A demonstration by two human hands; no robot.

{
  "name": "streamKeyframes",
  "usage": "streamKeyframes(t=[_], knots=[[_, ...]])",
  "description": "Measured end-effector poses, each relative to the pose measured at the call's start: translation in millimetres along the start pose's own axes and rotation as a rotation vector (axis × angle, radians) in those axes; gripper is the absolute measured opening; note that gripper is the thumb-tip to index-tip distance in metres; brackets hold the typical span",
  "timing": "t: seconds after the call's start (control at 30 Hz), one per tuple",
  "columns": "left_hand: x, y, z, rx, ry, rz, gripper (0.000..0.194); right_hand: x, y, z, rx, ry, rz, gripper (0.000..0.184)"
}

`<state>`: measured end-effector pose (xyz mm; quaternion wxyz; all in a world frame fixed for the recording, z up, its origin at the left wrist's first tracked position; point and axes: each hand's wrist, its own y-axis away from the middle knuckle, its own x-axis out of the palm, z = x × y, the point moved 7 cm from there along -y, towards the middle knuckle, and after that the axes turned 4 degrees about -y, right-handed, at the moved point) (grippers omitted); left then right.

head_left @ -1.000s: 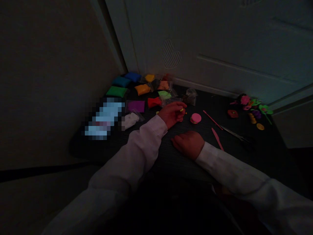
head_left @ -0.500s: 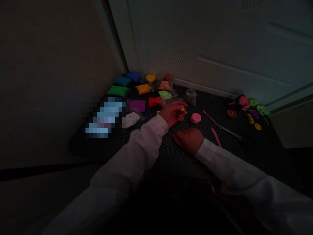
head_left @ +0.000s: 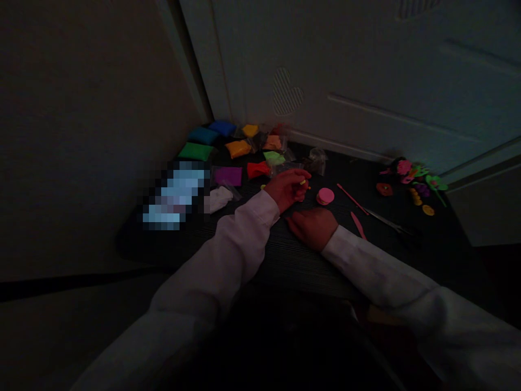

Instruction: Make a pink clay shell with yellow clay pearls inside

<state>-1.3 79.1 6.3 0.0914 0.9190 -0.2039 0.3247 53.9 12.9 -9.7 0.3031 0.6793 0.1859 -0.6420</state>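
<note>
My left hand (head_left: pixel 287 190) is raised over the dark table with its fingers curled. A small yellow piece (head_left: pixel 303 182), which looks like clay, is pinched in it, and a tiny orange bit shows just beyond the fingers. Closer to me, my right hand (head_left: pixel 313 227) rests on the tabletop, its fingers closed and turned down; whatever lies under or in them is hidden. A round pink-topped piece (head_left: pixel 325 196) sits just right of the left hand. Beyond it lie a thin pink modelling stick (head_left: pixel 352 199) and a pink plastic knife (head_left: pixel 358 225).
Scissors (head_left: pixel 386 220) lie to the right. Colourful clay flowers (head_left: pixel 423 176) and a red clay piece (head_left: pixel 384 189) are at the far right. Several bags of coloured clay, including a purple one (head_left: pixel 228 176), spread along the back left. A blurred bright screen (head_left: pixel 175 195) stands left. The light is dim.
My right hand has shifted very slightly left and away from me. The left hand keeps its pinch on the yellow piece, almost still.
</note>
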Motion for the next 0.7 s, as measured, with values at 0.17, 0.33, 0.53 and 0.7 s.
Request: streamKeyframes(t=[0.17, 0.33, 0.53, 0.7], knots=[[-0.7, 0, 0, 0.002, -0.007, -0.003, 0.017, 1, 1, 1, 0.005, -0.002, -0.001, 0.028], [0.0, 0, 0, 0.006, -0.008, -0.007, 0.017, 4, 7, 9, -0.044, -0.012, 0.016, 0.027], [-0.8, 0, 0, 0.015, -0.004, 0.01, 0.017, -2, -5, -5, 0.019, 0.009, 0.002, 0.029], [0.7, 0, 0, 0.028, -0.001, 0.032, 0.018, 4, 15, 21, -0.079, -0.006, 0.046, 0.027]])
